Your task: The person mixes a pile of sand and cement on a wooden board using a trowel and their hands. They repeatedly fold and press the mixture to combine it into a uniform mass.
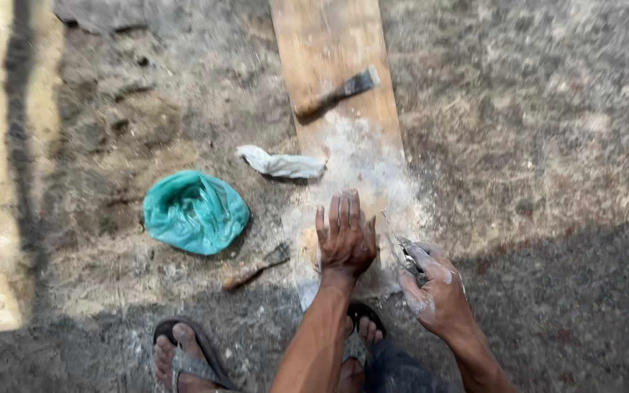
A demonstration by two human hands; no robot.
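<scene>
My left hand [345,236] lies flat, fingers together, palm down on the near end of a long wooden plank [336,65] that is dusted with white powder [365,164]. My right hand [434,291], smeared white, grips a thin metal scraper [400,249] just to the right of the left hand, its blade pointing up toward the plank. A paintbrush [336,94] lies across the plank farther away.
A crumpled teal plastic bag [194,211] sits on the dirt ground to the left. A white rag [283,164] lies at the plank's left edge. A second scraper [256,267] lies on the ground near my sandalled feet [183,360].
</scene>
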